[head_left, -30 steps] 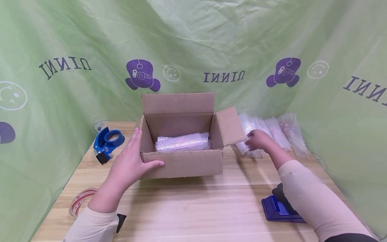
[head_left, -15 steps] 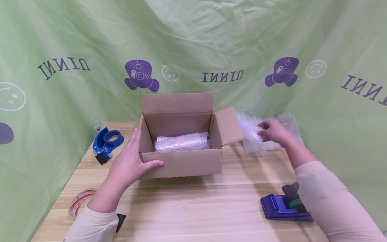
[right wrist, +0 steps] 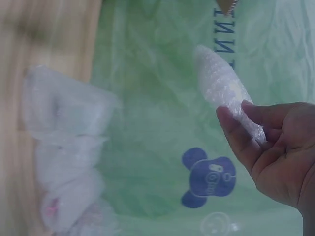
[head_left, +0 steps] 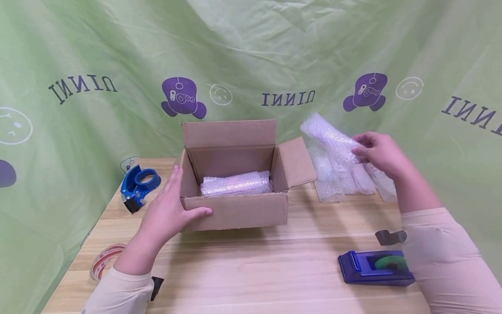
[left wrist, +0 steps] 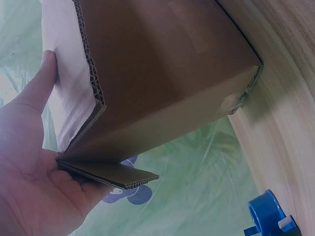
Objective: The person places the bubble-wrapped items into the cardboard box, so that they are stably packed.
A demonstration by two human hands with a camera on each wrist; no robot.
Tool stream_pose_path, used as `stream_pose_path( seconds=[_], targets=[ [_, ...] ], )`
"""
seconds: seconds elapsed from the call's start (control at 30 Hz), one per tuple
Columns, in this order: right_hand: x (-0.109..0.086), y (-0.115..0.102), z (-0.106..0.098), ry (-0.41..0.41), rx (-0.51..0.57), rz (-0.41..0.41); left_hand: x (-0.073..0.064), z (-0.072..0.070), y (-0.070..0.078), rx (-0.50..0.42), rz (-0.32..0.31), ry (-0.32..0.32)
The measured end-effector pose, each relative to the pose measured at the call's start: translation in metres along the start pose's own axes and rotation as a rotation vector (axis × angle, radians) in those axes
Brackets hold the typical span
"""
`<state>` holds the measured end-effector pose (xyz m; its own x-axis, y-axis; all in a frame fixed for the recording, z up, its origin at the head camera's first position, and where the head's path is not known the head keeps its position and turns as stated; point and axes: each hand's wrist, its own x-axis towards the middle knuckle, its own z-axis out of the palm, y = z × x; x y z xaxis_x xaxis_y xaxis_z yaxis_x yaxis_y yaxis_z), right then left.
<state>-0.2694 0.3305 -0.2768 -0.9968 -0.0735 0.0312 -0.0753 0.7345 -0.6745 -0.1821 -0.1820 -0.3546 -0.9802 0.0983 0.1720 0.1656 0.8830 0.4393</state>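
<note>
In the head view, my left hand (head_left: 166,207) rests on the near left corner of an open cardboard box (head_left: 235,213). Its thumb lies along the front and its straight fingers along the left side. The left wrist view has the thumb against one flap (left wrist: 74,83) and the palm by another. Inside the box lies a bubble-wrapped bundle (head_left: 235,184). Beyond the box's right flap, my right hand (head_left: 378,152) pinches one end of a bubble-wrapped packet (head_left: 331,137), raised and tilted with its far end up. More bubble-wrapped packets (head_left: 333,179) lie on the table below.
A blue tape dispenser (head_left: 137,185) stands at the back left, a tape roll (head_left: 103,261) near the left forearm. A blue desktop tape dispenser (head_left: 358,268) and a black piece (head_left: 388,237) lie by the right sleeve. A green printed curtain (head_left: 243,52) hangs behind the table.
My right hand has moved right from beside the box flap to the packets and lifted one bubble-wrapped packet off them. The left hand and the box stay put.
</note>
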Motion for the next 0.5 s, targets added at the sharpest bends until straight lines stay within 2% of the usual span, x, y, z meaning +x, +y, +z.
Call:
stream_pose_path(
  seconds=[0.23,0.5],
  targets=[
    [-0.007,-0.017,-0.007,0.086,0.005,-0.073,0.000,0.001,0.000,0.004,0.002,-0.002],
    [-0.014,-0.050,0.002,0.127,0.119,-0.211,-0.001,0.001,-0.001,0.006,0.003,0.000]
  ],
)
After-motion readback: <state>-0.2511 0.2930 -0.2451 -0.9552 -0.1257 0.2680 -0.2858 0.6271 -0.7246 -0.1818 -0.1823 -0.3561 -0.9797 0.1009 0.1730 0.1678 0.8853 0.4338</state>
